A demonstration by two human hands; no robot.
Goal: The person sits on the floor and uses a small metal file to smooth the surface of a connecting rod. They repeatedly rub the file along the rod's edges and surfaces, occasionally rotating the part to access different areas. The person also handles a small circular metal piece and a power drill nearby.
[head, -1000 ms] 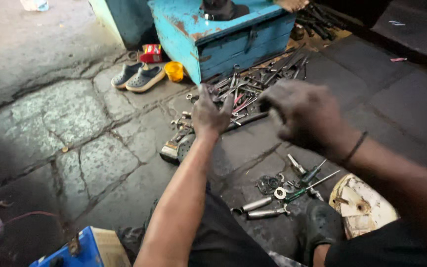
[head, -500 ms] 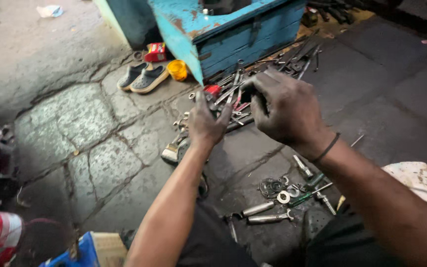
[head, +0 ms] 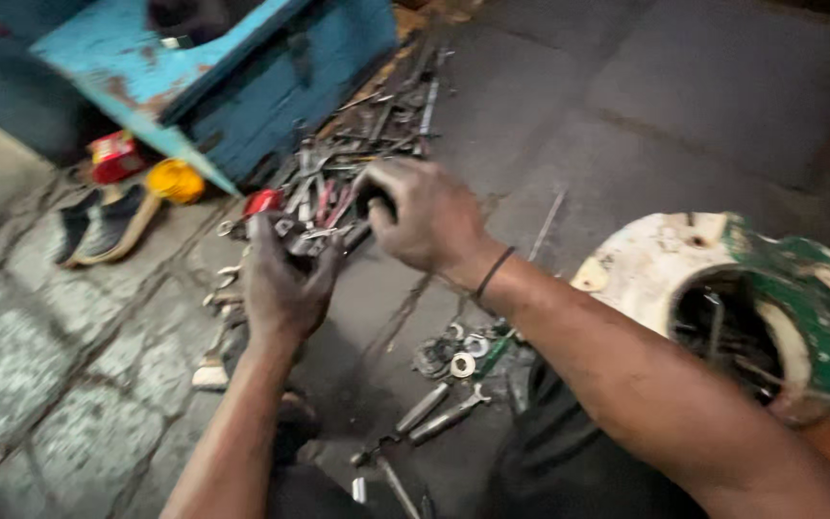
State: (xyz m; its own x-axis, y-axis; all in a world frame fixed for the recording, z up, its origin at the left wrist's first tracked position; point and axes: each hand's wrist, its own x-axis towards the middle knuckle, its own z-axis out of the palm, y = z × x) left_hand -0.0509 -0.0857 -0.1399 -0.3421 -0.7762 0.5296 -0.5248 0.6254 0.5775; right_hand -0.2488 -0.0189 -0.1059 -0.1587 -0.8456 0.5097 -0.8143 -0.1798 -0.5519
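Sorting step: both hands work the tool heap beside the blue toolbox. Left hand half-curled, its grasp unclear; right hand fisted around something dark. Next calls for picking one piece free.

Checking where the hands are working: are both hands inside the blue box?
No, the left hand and right hand are over the pile of metal tools on the ground, beside the blue box.

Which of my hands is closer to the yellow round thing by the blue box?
Left. The left hand is just right of the yellow round thing and a little below it. The right hand is farther right, beyond the left hand, over the tool pile.
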